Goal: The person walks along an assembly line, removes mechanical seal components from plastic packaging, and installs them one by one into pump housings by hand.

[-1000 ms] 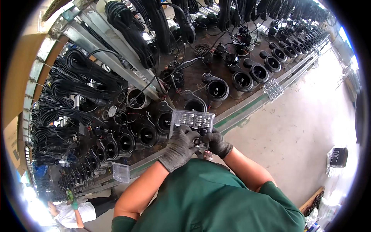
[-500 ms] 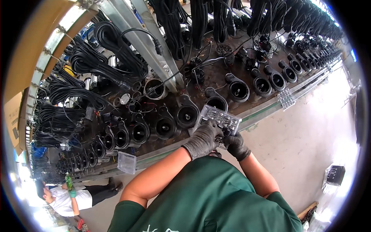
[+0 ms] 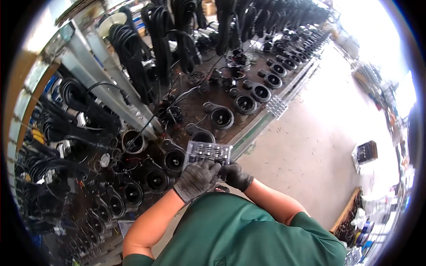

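Note:
Both my hands wear dark grey work gloves and hold a clear plastic tray (image 3: 208, 150) in front of my body, at the bench edge. Small shiny parts and dark pieces sit in rows in the tray's compartments. My left hand (image 3: 195, 179) is closed at the tray's near left side, its bent fingers reaching over the near rows. My right hand (image 3: 237, 175) grips the near right corner, its fingertips partly hidden. Just beyond the tray stands a black round housing (image 3: 203, 136) with a cable; another black housing (image 3: 174, 159) is to the left.
Several black round housings (image 3: 245, 103) line the bench edge. Bundled black cables (image 3: 133, 57) hang above, beside a metal post (image 3: 95, 88). A second clear tray (image 3: 277, 107) juts from the rail. On the floor at right are a dark box (image 3: 366, 152) and a wooden-edged crate (image 3: 347, 215).
My view has swung to the right, so the bench shifts left and more floor shows. The person at lower left has left the picture. Both hands still hold the tray.

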Tool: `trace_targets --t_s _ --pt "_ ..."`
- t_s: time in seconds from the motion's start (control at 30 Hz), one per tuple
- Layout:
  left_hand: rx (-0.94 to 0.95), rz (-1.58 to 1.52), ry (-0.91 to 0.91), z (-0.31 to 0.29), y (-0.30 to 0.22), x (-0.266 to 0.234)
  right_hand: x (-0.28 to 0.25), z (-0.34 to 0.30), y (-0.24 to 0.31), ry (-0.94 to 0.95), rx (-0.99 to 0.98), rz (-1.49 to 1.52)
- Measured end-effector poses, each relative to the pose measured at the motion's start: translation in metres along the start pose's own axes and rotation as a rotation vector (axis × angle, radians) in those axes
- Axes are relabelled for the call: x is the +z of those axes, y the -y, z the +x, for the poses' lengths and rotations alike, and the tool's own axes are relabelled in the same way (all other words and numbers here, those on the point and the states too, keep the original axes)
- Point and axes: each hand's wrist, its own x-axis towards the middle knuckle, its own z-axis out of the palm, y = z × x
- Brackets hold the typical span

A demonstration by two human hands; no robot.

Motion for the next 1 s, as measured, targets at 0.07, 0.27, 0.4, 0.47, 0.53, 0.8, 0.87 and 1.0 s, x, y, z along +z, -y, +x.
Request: trace_targets --t_s 0.07,0.27,0.4,0.47,0.53,0.8,0.87,1.0 --pt "0.061 -0.020 -0.037 0.002 0.007 0.000 0.003 0.002 0.000 0.004 0.003 0.004" --pt "0.080 -0.177 -0.261 0.007 0.008 -0.002 0.003 0.003 0.002 -0.017 0.002 0.011" --pt "-0.090 -0.389 -0.394 0.003 0.018 0.004 0.011 0.010 -0.003 0.042 -0.035 0.030" --pt "-0.164 -0.525 -0.463 0.006 0.024 -0.001 0.016 0.012 -0.003 0.049 -0.049 0.029" --pt "-0.409 -0.858 -0.527 0.000 0.036 -0.005 0.024 0.012 0.000 0.052 -0.032 0.070" --pt "-0.632 -0.853 -0.340 -0.046 0.142 0.022 -0.024 -0.006 0.007 -0.100 -0.097 0.004" --pt "-0.777 -0.854 -0.152 -0.050 0.145 0.041 -0.020 -0.008 0.016 -0.113 -0.118 0.021" --pt "-0.844 -0.773 -0.070 -0.052 0.140 0.053 -0.016 -0.015 0.022 -0.146 -0.121 0.059"
